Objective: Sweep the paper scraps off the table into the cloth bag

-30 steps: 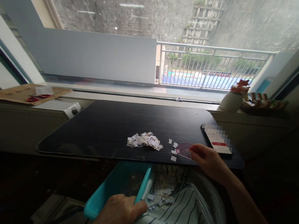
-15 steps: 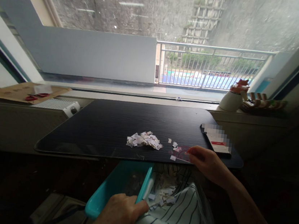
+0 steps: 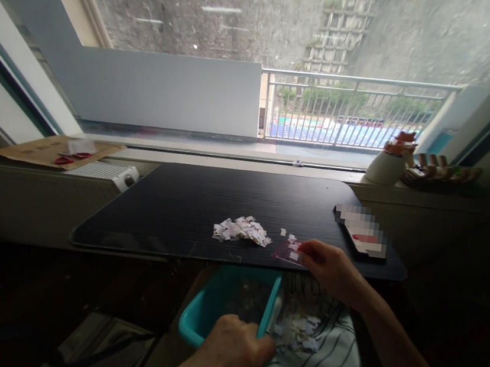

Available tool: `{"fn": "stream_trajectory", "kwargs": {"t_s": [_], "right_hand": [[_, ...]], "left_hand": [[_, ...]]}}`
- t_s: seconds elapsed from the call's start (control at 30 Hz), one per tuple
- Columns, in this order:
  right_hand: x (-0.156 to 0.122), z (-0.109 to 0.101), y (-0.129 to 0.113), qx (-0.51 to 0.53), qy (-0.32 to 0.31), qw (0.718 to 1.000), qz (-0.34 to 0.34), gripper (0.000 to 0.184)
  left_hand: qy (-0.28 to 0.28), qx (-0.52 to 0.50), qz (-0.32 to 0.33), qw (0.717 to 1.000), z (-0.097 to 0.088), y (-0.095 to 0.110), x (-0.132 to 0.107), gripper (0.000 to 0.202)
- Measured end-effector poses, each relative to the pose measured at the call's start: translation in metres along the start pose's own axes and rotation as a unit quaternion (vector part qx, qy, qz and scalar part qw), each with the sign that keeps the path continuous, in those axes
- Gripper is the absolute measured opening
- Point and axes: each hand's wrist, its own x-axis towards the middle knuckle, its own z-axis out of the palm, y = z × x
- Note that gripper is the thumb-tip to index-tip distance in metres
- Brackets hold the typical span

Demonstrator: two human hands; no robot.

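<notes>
My right hand [image 3: 325, 260] pinches a thin see-through pinkish plastic piece [image 3: 282, 250] just above the black tabletop's front edge. A few loose white paper bits [image 3: 292, 238] lie beside it or show through it. Left of them is a heap of small white paper pieces [image 3: 243, 230]. Below the table, my left hand [image 3: 238, 346] is closed on the rim of a teal plastic bin [image 3: 199, 315]. At its thumb is a pale striped cloth or bag [image 3: 321, 359], with more paper pieces [image 3: 305, 329] in it. The bin's contents are too dark to make out.
A flat box or tray [image 3: 361, 236], partly blurred, lies on the black table [image 3: 189, 200] at right. On the sill stand a white jar [image 3: 384, 167] and a wooden rack [image 3: 440, 172]. Brown paper [image 3: 30, 148] with red scissors [image 3: 67, 160] rests at left.
My right hand has slid the plastic piece slightly left, over the loose paper bits. My left hand and the teal bin have shifted right under the table.
</notes>
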Motion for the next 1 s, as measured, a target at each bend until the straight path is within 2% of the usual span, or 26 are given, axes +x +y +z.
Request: {"fn": "stream_trajectory", "kwargs": {"t_s": [0.13,0.27,0.43,0.5,0.6,0.73,0.83,0.93,1.0], "right_hand": [[0.002,0.002,0.002,0.004,0.005,1.000,0.001,0.019],[0.002,0.006,0.004,0.037,-0.035,0.998,-0.021,0.021],[0.003,0.012,0.000,0.057,-0.026,0.998,-0.017,0.022],[0.001,0.013,-0.004,0.063,-0.048,0.996,-0.025,0.021],[-0.003,0.006,-0.006,0.074,-0.061,0.995,-0.031,0.022],[-0.006,-0.017,0.005,0.046,-0.002,0.999,0.015,0.024],[-0.010,-0.031,0.014,0.000,0.004,0.999,0.036,0.024],[-0.013,-0.035,0.016,-0.016,-0.013,0.999,0.033,0.025],[-0.012,-0.033,0.018,-0.020,-0.004,0.999,0.031,0.025]], "left_hand": [[0.016,0.025,0.033,0.999,0.001,0.005,0.008,0.017],[0.024,0.030,0.056,0.998,0.001,0.006,0.010,0.014],[0.016,0.041,0.062,0.997,-0.002,0.007,0.010,0.014],[0.015,0.044,0.062,0.997,-0.001,0.007,0.009,0.013],[0.016,0.046,0.060,0.997,0.000,0.008,0.007,0.015],[0.010,0.050,0.046,0.998,0.001,0.009,0.003,0.016],[0.005,0.053,0.034,0.998,0.003,0.006,0.003,0.018],[-0.006,0.044,0.030,0.999,0.004,0.002,0.003,0.020],[-0.005,0.034,0.018,0.999,0.004,0.001,0.001,0.020]]}}
